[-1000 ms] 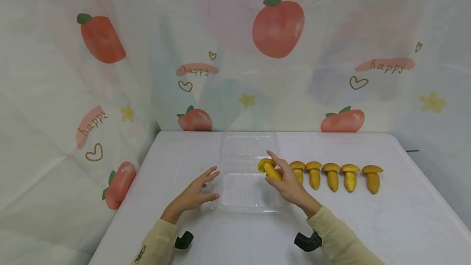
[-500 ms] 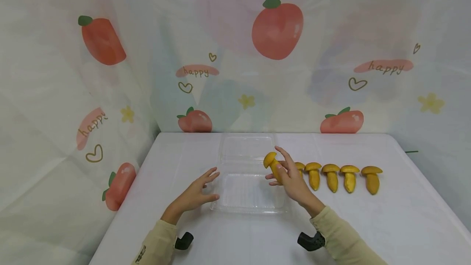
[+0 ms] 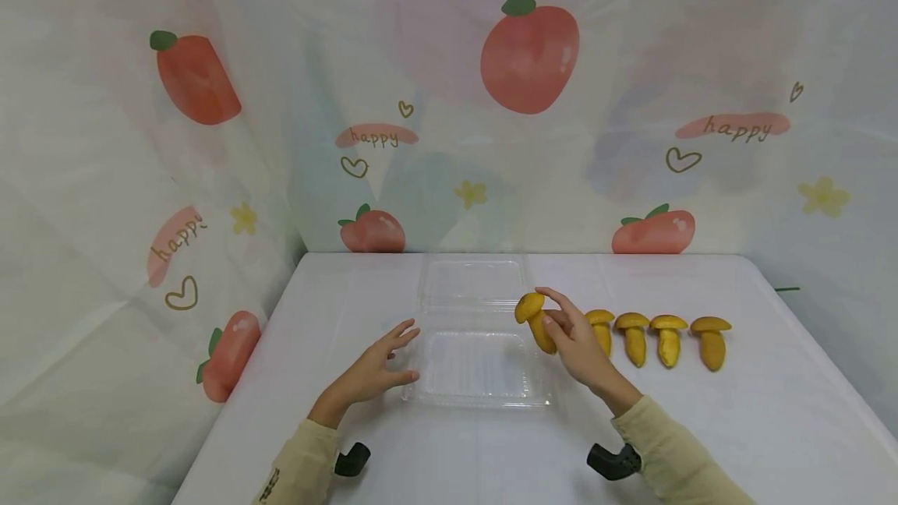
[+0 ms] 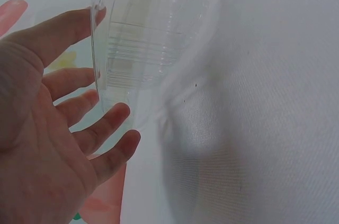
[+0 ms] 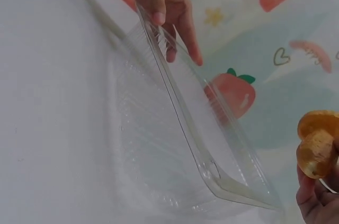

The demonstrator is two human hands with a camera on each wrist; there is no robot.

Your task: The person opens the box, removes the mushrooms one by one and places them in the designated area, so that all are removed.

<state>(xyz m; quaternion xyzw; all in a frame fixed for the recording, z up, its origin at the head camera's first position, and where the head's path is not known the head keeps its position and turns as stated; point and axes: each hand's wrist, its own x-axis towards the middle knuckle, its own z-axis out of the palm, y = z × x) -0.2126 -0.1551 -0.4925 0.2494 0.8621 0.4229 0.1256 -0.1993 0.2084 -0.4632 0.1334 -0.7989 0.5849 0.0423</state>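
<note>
My right hand [image 3: 577,343] pinches the stem of a yellow mushroom [image 3: 542,331] above the right side of a clear plastic clamshell box [image 3: 477,402]. The mushroom's cap points up and left, and the right wrist view catches this mushroom [image 5: 318,147] at its right edge. At the box's left side is my left hand [image 3: 368,371], fingers spread and thumb apart, holding nothing. The left wrist view has this hand [image 4: 58,134] with fingertips at the box rim [image 4: 99,49]; firm contact is hard to tell. Nothing shows inside the box.
Several more yellow mushrooms [image 3: 669,340] lie in a row to the right, caps away from me; my right hand may cover part of the row. The box's open lid [image 3: 473,283] lies toward the back wall. A printed cloth [image 3: 449,100] rises behind the white table [image 3: 337,287].
My right hand has shifted right with the mushroom, whose stem has swung to hang more upright. The leftmost mushroom of the row is now out of sight behind that hand. My left hand keeps its place.
</note>
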